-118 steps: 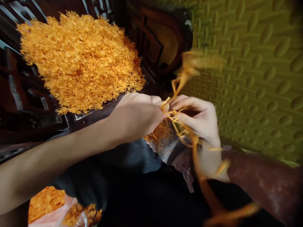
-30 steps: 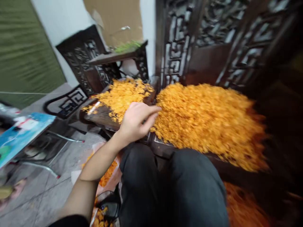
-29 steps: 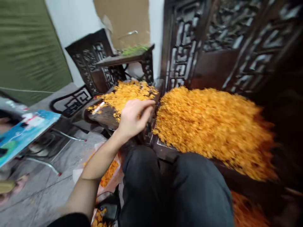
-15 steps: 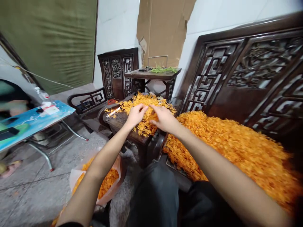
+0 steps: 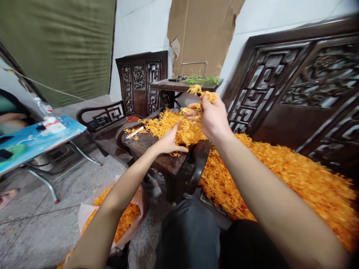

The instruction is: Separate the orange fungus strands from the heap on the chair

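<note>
My right hand [image 5: 213, 117] is raised over the right side of the small dark wooden table [image 5: 146, 147]. Its fingers are closed around a few orange, thin-petalled flower-like pieces [image 5: 195, 89], some sticking out above the fingers. Lower down, my left hand [image 5: 170, 141] reaches to the front of a loose orange pile [image 5: 159, 125] on that table. Thumb and fingers are spread there, touching or just beside the pieces, and nothing shows in its grip. A white stick-like item [image 5: 135, 132] lies left of the pile.
A large orange heap [image 5: 269, 179] covers the carved bench seat on my right. A plastic bag [image 5: 130, 218] of orange pieces stands on the floor. Green stems [image 5: 202, 80] lie on a rear table. Left is a blue folding table [image 5: 67, 127], with a person beyond it.
My right hand has lifted up and right from the pile with orange pieces in it. My left hand has shifted slightly down and right, its thumb and fingers wider apart.
</note>
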Tool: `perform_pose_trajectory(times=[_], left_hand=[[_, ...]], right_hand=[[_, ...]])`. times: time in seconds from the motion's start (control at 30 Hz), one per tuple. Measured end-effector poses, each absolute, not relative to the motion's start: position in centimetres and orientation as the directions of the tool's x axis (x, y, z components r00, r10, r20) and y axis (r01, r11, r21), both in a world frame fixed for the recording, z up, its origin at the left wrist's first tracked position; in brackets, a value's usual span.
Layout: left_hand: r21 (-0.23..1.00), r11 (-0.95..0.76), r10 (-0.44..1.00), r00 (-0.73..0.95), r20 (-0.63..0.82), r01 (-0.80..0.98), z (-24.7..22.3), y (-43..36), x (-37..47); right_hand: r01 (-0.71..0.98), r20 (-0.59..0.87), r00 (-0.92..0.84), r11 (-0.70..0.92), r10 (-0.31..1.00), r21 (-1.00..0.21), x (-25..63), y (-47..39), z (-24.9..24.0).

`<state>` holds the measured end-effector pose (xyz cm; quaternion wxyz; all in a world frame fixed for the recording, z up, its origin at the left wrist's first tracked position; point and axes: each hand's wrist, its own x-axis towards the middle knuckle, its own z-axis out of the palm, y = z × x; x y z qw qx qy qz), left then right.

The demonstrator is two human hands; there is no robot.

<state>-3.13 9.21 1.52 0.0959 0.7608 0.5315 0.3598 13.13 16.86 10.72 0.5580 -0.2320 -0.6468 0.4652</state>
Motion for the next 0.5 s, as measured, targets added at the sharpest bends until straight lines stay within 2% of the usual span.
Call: perform_pose_trajectory(times=[0.07, 0.27, 0.47, 0.5], left_hand=[[0.437, -0.375, 0.884, 0.174, 0.433, 0.817, 0.8, 9.7, -3.4], [0.243, -0.139, 0.901, 0.021, 0.433, 0.960, 1.5, 11.5, -4.0], [0.216, -0.033, 0.914, -0.058, 0.401, 0.976, 1.9, 12.5, -4.6], [0.228, -0.037, 0.913, -0.060, 0.403, 0.973, 1.8, 12.4, -4.7]], right_hand=[[-0.289, 0.540, -0.207, 0.477, 0.816, -0.830, 13.4, 16.2, 11.7], [-0.398, 0.592, -0.098, 0.514, 0.800, -0.760, 14.4, 13.5, 14.3], [-0.660, 0.660, 0.117, 0.555, 0.742, -0.507, 17.7, 13.2, 17.5], [-0.665, 0.658, 0.114, 0.549, 0.745, -0.506, 19.0, 13.5, 18.0]])
